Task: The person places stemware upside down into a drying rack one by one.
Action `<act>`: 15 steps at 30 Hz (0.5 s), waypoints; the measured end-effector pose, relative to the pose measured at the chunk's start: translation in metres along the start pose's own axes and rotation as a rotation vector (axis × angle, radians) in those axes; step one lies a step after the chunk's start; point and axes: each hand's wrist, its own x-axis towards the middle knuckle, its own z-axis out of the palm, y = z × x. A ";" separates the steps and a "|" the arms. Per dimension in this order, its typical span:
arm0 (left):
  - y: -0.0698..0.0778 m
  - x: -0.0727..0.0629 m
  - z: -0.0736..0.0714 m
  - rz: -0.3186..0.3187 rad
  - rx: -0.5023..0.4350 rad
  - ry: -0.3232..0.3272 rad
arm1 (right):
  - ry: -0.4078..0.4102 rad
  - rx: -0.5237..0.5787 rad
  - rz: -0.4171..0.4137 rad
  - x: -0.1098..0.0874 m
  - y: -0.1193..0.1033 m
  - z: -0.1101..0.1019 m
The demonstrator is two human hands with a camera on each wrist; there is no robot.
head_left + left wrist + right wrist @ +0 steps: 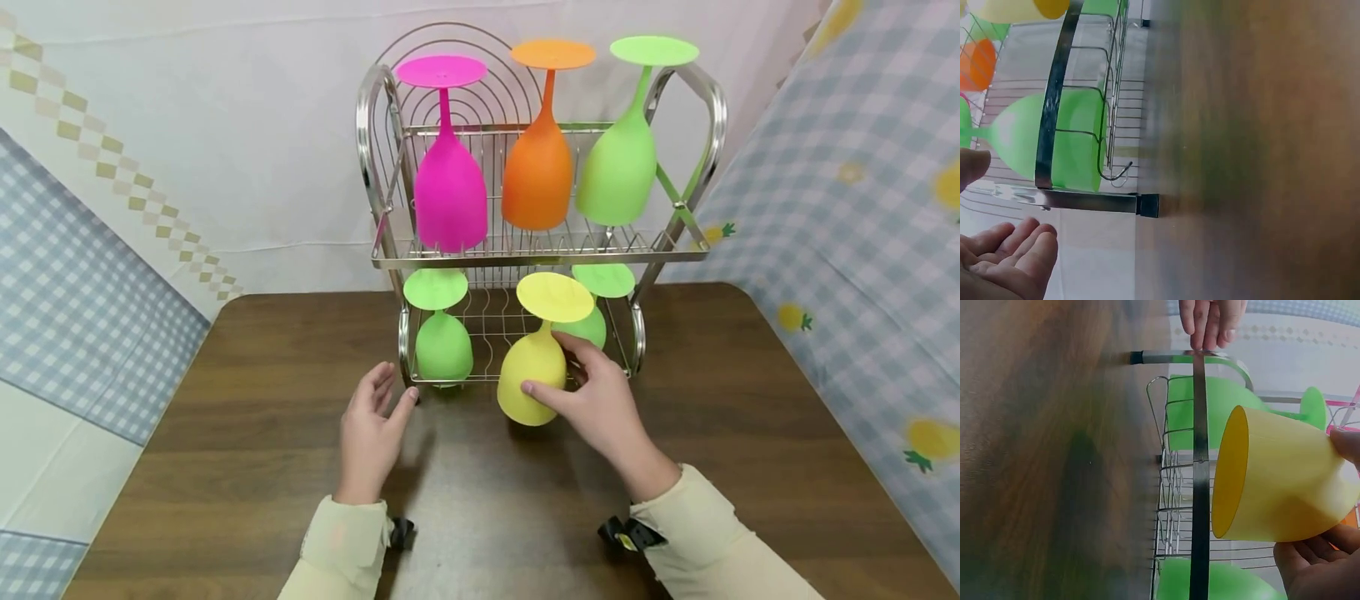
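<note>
A yellow wine glass, upside down with its foot on top, is gripped around the bowl by my right hand. It hangs at the front of the lower rack shelf, and its rim faces the wooden table. In the right wrist view the yellow glass shows its open mouth, thumb on one side and fingers on the other. My left hand is held with relaxed fingers beside the rack's left front corner, holding nothing. Nearest to it, an upside-down green glass stands on the lower shelf.
The two-tier metal dish rack stands at the table's back. Its top shelf carries upside-down pink, orange and light green glasses. Another green glass stands at lower right, partly behind the yellow one. The wooden table extends in front.
</note>
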 end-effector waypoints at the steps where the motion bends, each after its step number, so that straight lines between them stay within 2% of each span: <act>1: 0.000 0.003 0.001 -0.004 0.001 -0.002 | -0.002 -0.013 -0.001 0.002 -0.001 0.001; 7: 0.001 0.018 0.004 0.045 0.072 0.030 | -0.009 -0.069 0.012 0.017 -0.003 0.007; 15: 0.000 0.024 0.005 0.113 0.232 0.074 | 0.031 -0.090 0.028 0.034 0.002 0.019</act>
